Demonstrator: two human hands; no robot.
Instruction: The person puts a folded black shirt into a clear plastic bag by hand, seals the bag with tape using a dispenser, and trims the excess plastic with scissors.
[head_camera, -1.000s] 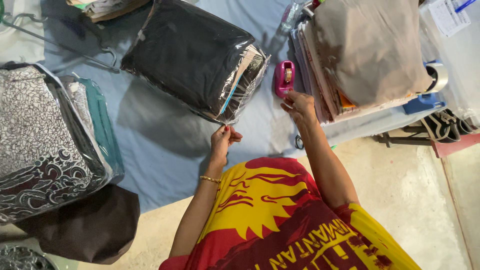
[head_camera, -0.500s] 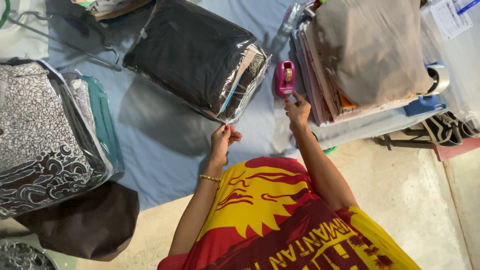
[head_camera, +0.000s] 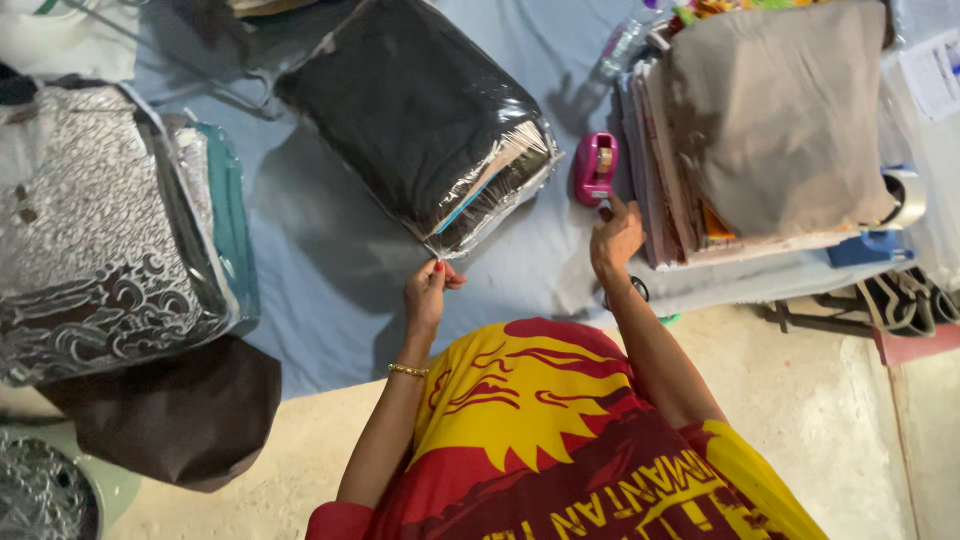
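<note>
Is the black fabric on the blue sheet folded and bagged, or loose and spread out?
Folded and bagged: the black fabric lies as a compact rectangle inside glossy clear plastic, whose corner the left hand pinches.

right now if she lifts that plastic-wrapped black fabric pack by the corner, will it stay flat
Probably not: the wrapped black fabric pack holds folded cloth, so it would likely sag. Its glossy, crinkled film looks slippery. The left hand pinches only the near corner, and the thick stack seems fairly heavy.
</note>
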